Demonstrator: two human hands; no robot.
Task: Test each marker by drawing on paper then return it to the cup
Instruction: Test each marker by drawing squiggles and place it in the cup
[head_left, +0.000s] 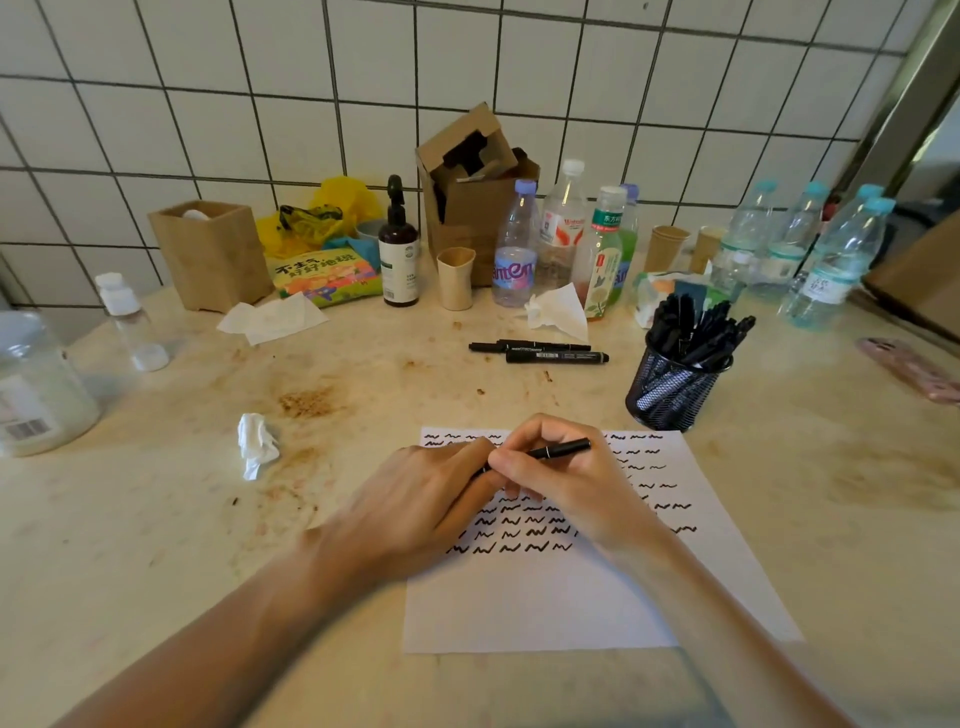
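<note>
While both hands meet over the paper (571, 597), the right hand (571, 483) pinches the marker (563, 448) and the left hand (431, 499) grips its other end, likely handling the cap.

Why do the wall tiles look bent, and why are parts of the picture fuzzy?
In the head view the wide lens bows the tiled wall outward, so straight grout lines curve; the left hand and both forearms are softened by blur, while the marker and the squiggles on the paper stay fairly crisp; light is soft and even, with only faint shadows under the mesh cup.
</note>
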